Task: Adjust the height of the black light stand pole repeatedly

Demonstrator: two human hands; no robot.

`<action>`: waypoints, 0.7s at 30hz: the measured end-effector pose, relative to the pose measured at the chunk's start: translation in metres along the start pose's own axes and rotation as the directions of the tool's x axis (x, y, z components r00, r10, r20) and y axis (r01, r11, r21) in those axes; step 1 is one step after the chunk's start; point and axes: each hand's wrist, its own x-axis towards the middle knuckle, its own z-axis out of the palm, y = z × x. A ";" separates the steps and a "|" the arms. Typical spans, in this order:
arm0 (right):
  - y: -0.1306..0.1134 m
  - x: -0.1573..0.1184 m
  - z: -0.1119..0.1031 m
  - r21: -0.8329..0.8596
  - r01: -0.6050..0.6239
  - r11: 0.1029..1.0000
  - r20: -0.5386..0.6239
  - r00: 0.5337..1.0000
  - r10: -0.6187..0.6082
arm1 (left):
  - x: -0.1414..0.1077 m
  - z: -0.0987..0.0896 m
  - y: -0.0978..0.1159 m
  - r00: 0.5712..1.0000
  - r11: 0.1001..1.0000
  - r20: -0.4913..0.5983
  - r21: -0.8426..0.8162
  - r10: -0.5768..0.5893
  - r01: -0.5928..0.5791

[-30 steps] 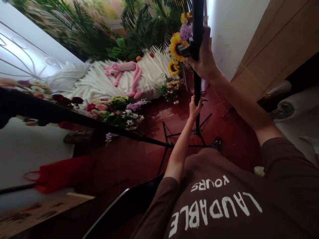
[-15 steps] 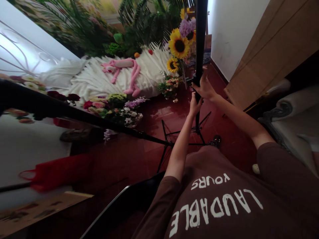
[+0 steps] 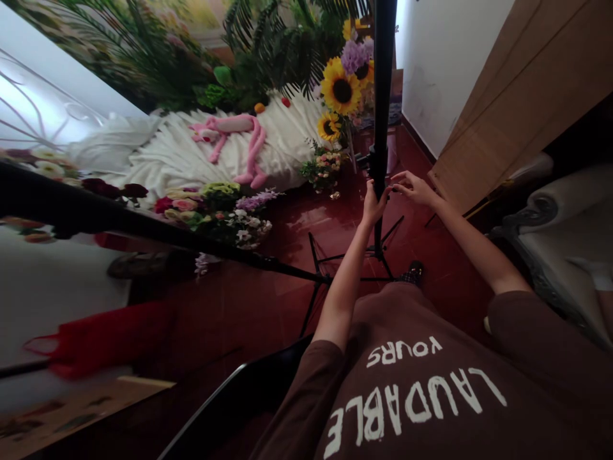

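A tall black stand (image 3: pixel 382 83) rises upright in front of me, its legs spread on the red floor. My left hand (image 3: pixel 373 203) is closed round its pole, just below a dark clamp or joint (image 3: pixel 368 160). Just right of the pole, my right hand (image 3: pixel 412 190) has its thumb and fingers pinched at a small dark part, perhaps a knob, on the pole's side; the part is too small to make out.
A second black pole (image 3: pixel 167 236) slants across the left. Behind lie a pink plush toy (image 3: pixel 239 124) on white cloth (image 3: pixel 163 153), sunflowers (image 3: pixel 341 89) and other flowers. A brown board (image 3: pixel 517 96) and a grey sofa (image 3: pixel 565 236) stand right; a red bag (image 3: pixel 105 338) lies left.
My right hand has come off the upper pole and moved down and right to the pole's side, fingers now pinched. My left hand stays on the pole. The view has shifted slightly.
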 end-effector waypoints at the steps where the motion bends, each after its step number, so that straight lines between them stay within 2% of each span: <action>1: 0.002 0.001 0.004 0.041 -0.008 0.999 -0.001 1.000 0.008 | 0.000 0.000 -0.002 1.000 1.000 0.002 0.002 0.006 -0.006; 6: 0.009 0.010 0.018 0.193 -0.072 0.979 -0.037 0.996 0.080 | 0.001 0.000 -0.005 1.000 1.000 0.000 0.019 0.008 -0.008; 9: 0.010 0.018 0.022 0.294 -0.176 0.940 -0.052 0.978 0.200 | 0.002 -0.001 -0.002 1.000 1.000 -0.013 0.021 -0.007 0.008; 11: 0.008 0.024 0.024 0.383 -0.310 0.870 -0.016 0.940 0.342 | 0.002 -0.001 0.000 1.000 1.000 -0.027 0.029 -0.012 0.013; 14: 0.005 0.030 0.027 0.486 -0.476 0.733 0.061 0.855 0.515 | 0.002 -0.001 0.002 1.000 0.999 -0.028 0.045 -0.007 0.008; 16: 0.006 0.029 0.029 0.506 -0.468 0.724 0.061 0.857 0.511 | 0.002 -0.001 0.001 0.999 0.999 -0.033 0.054 -0.001 0.002; 19: 0.010 0.017 0.029 0.444 -0.333 0.832 0.014 0.931 0.365 | 0.002 -0.001 -0.001 0.999 0.998 -0.040 0.058 0.004 -0.002; 21: 0.012 0.006 0.028 0.345 -0.216 0.913 -0.019 0.971 0.237 | 0.001 -0.001 -0.002 1.000 0.999 -0.028 0.052 0.009 -0.007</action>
